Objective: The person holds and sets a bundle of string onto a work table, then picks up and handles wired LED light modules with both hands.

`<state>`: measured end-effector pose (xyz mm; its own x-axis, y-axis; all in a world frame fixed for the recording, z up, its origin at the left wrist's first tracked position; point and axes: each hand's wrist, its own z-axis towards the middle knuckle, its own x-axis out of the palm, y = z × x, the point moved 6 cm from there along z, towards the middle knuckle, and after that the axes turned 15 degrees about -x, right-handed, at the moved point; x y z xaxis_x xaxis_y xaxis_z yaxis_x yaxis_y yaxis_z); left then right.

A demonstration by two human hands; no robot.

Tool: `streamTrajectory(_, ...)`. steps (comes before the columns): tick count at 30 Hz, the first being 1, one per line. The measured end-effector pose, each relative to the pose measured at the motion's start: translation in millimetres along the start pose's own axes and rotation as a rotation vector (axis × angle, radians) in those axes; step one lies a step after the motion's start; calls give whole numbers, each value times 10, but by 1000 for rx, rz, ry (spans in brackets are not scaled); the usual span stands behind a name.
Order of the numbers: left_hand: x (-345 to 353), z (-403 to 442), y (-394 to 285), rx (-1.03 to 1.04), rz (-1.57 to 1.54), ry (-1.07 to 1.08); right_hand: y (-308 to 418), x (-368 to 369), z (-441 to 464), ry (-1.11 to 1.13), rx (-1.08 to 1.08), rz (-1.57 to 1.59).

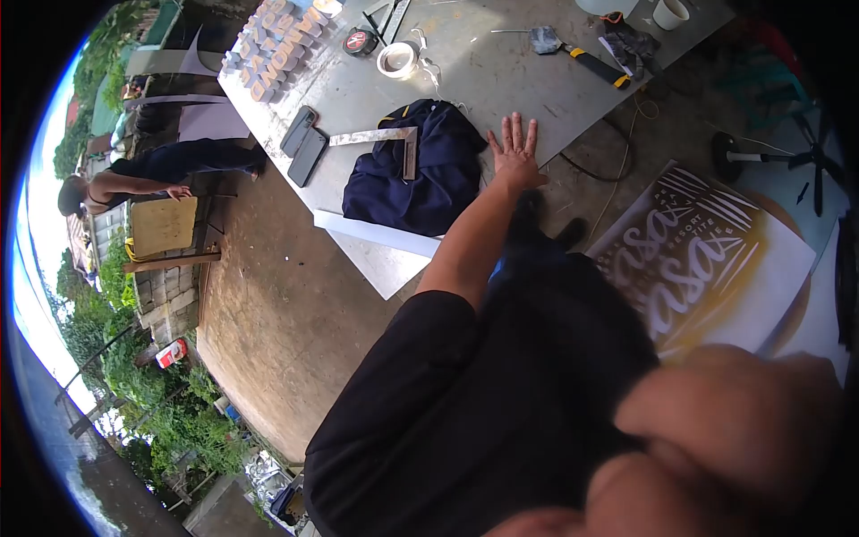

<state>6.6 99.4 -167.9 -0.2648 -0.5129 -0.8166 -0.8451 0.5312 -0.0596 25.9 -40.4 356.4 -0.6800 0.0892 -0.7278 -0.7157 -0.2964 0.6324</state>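
My left hand (514,161) lies flat near the edge of the grey metal table (546,116), fingers spread, holding nothing. Just left of it is a bundled navy cloth (416,188) with a metal try square (411,154) on top. My right hand (716,430) looms large and blurred in the lower right, close to the camera. Its fingers look curled, and anything inside them is hidden. Beyond the cloth sit a roll of tape (397,60) and a tape measure (360,42). A black phone (308,157) rests near the table's left edge.
Cut-out letters (277,54) stand at the table's far corner. A yellow-and-black-handled tool (582,61), a grey rag (631,46) and a white cup (670,13) share the tabletop. A lettered stencil sheet (689,259) lies to the right. Another person (134,174) is at left.
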Motion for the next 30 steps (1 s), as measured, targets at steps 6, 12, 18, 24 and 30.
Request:
streamTrajectory(6, -12, 18, -13, 5, 6, -32, 184, 21, -182, 38, 201, -105)
streamTrajectory(12, -16, 27, 0, -11, 8, -43, 282, 10, -136, 106, 203, -185)
streamTrajectory(18, 34, 40, -14, -11, 38, -32, 297, -26, -171, 109, 256, -273)
streamTrajectory(24, 4, 14, -37, -6, 14, -56, 293, -107, -100, 229, 253, -362)
streamTrajectory(30, -14, 2, -13, -11, 14, -25, -135, 256, -319, 512, 230, -201)
